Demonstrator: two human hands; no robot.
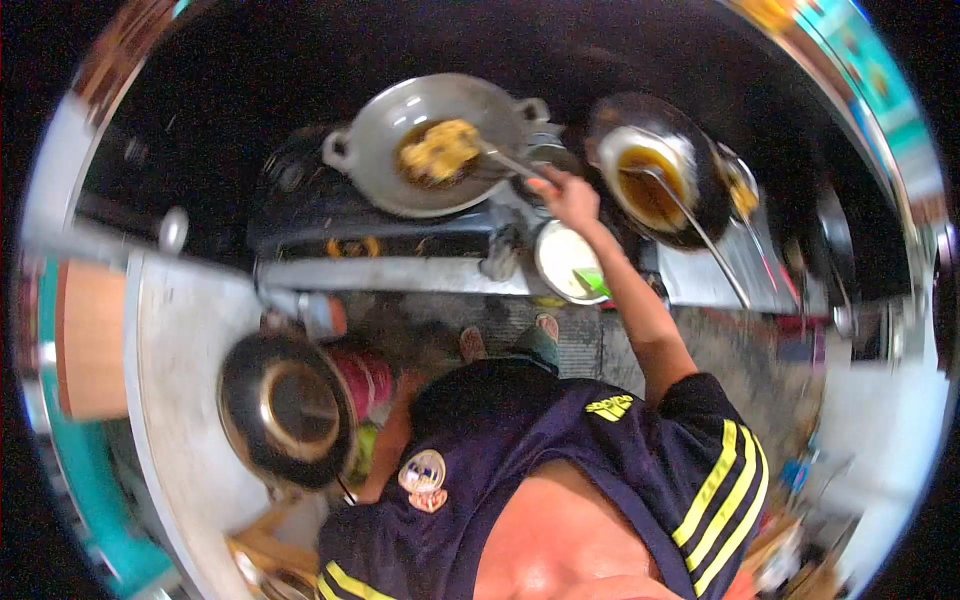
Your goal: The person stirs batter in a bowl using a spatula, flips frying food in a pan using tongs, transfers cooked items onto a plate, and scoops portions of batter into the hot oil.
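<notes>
My right hand [570, 198] is closed around the handle of a metal spatula [510, 162], stretched over the large grey wok [380, 120]. The spatula's head meets a golden fried piece of food [440, 150] above dark oil in the wok; the food hides the head's shape. Below my right forearm stands a white bowl [562, 255] of pale batter with a green utensil [590, 280] in it. My left hand [408, 385] hangs low beside my body, near a pink container [365, 380]. Its fingers are blurred, so their pose cannot be made out.
A second, darker wok [605, 120] holds brown oil and a long-handled ladle [700, 230]. Right of it lies another utensil with a red handle [775, 275]. The stove [300, 235] lies under the grey wok. A black pan [240, 400] rests on the pale counter [180, 350] at left.
</notes>
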